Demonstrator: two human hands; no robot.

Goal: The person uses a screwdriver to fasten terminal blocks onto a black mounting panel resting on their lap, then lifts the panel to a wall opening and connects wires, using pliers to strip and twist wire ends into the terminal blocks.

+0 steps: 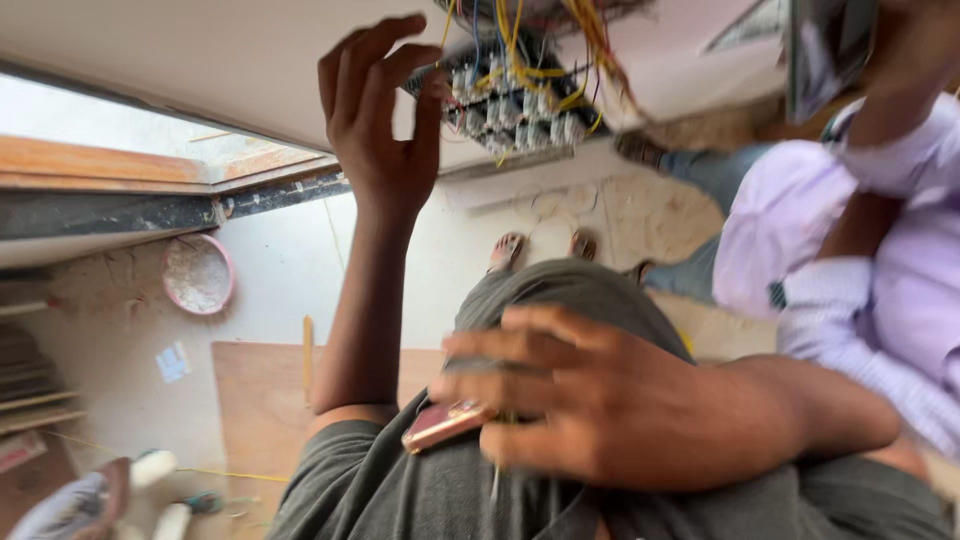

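My left hand (385, 130) is raised to a terminal block (515, 105) full of yellow, blue and red wires, set in a white panel (200, 60). Its thumb and fingertips pinch the block's left end. My right hand (590, 400) is blurred and held close against my grey shirt (400, 490). Its fingers are curled around a thin metal tool (495, 480) whose tip points down. A rose-gold phone (445, 425) sits at the shirt just beside the fingertips; whether the hand holds it I cannot tell.
Another person in a lilac shirt (880, 270) stands close on the right, lifting a dark flat object (830, 50). On the floor are a round pink bowl (198, 273), a plywood sheet (265, 400), my sandalled feet (545, 245) and someone's jeans (715, 170).
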